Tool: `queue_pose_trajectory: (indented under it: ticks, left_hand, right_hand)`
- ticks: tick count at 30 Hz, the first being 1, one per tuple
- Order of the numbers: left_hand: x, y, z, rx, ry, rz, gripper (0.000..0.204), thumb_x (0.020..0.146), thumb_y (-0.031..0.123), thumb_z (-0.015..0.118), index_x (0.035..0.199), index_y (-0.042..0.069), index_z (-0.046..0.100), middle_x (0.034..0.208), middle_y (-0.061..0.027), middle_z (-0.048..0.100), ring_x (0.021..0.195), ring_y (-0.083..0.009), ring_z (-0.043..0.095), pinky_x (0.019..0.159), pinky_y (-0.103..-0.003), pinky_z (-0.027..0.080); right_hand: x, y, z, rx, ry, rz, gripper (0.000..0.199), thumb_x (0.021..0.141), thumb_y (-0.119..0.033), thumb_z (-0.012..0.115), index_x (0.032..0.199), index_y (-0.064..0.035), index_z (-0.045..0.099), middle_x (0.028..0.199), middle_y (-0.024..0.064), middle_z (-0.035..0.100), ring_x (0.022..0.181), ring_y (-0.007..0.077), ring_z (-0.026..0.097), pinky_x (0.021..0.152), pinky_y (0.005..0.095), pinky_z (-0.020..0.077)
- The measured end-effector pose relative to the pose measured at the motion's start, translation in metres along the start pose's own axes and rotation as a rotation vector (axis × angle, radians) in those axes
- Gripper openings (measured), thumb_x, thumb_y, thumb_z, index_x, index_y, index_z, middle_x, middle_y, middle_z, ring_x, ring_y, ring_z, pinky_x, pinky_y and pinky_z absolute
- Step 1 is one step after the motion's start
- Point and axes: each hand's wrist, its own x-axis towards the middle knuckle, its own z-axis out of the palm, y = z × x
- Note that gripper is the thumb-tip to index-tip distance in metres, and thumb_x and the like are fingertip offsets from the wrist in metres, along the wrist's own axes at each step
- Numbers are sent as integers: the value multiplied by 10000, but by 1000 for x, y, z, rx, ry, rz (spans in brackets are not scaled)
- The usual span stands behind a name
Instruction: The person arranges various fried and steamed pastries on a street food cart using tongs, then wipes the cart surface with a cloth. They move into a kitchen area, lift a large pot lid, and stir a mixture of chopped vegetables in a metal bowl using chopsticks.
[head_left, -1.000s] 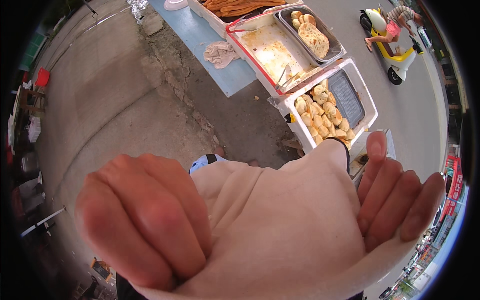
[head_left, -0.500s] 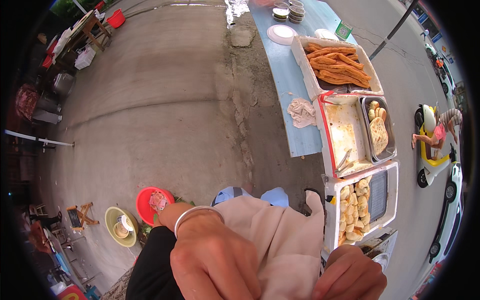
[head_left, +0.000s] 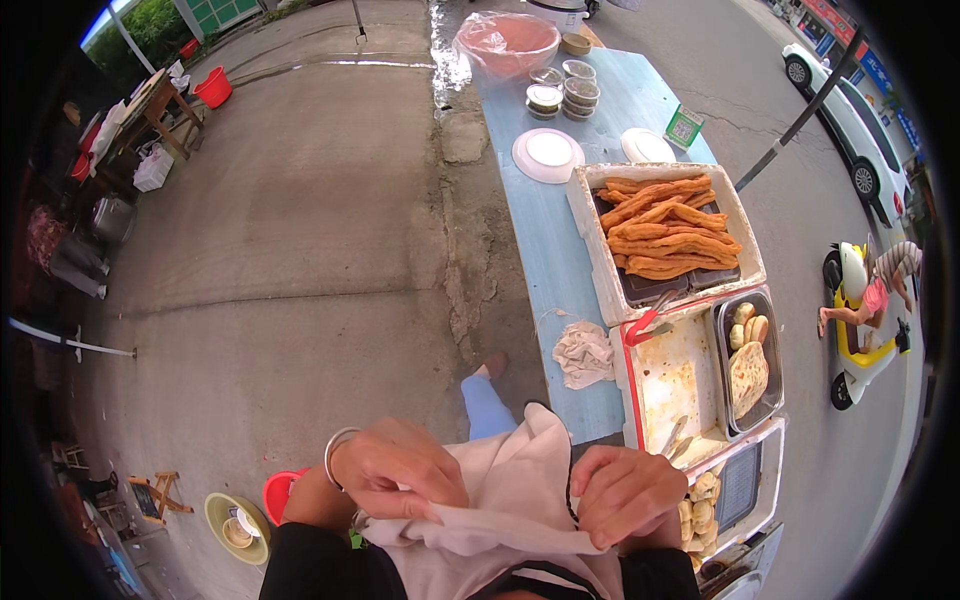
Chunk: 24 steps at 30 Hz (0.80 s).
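While both hands grip the pale cloth (head_left: 500, 500) at the near edge, left hand (head_left: 400, 470) pinching its top fold and right hand (head_left: 625, 495) clenched on its side, it looks mid-adjustment beside the blue table (head_left: 550, 260); next needs an even pull.

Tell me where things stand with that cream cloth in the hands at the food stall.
Done: the fried dough sticks lie piled in their white box, and flatbread sits in a metal tray. In hand: the left hand and right hand both grip the cream cloth at the waist, bunched between them. Left: the cloth is not yet flat or fastened; a crumpled rag lies on the blue table.
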Motion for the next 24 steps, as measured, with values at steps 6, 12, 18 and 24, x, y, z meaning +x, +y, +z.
queue_pose_trajectory:
  ticks: [6, 12, 18, 24]
  left_hand:
    - [-50, -109, -216, 1055, 132, -1134, 133, 825, 147, 597, 896, 41, 634, 764, -90, 660, 641, -255, 609, 610, -327, 485]
    - [-149, -161, -373, 1299, -187, -1763, 264, 812, 226, 521, 981, 72, 653, 978, -171, 638, 905, -322, 619, 791, -385, 487]
    - [-80, -278, -476, 882, 126, -1351, 263, 831, 190, 540, 1017, 19, 609, 910, -73, 651, 822, -171, 617, 757, -298, 497]
    - [122, -391, -534, 208, 299, -1335, 336, 882, 181, 549, 1193, 60, 516, 985, -61, 609, 836, -157, 607, 714, -302, 521]
  right_hand:
    - [7, 204, -128, -576, 300, 687, 293, 870, -116, 532, 1149, -27, 532, 995, 127, 593, 900, 236, 587, 823, 331, 460]
    - [26, 275, -180, -382, 158, 852, 356, 862, -181, 538, 1184, -31, 514, 1047, 136, 593, 944, 251, 587, 840, 351, 460]
    - [61, 308, -246, -186, 441, 1096, 344, 849, -188, 541, 1159, -40, 535, 1066, 113, 591, 961, 206, 572, 839, 321, 451]
    - [116, 353, -329, -293, 771, 1113, 311, 883, -189, 514, 1155, -40, 527, 1026, 73, 593, 818, 131, 569, 717, 273, 467]
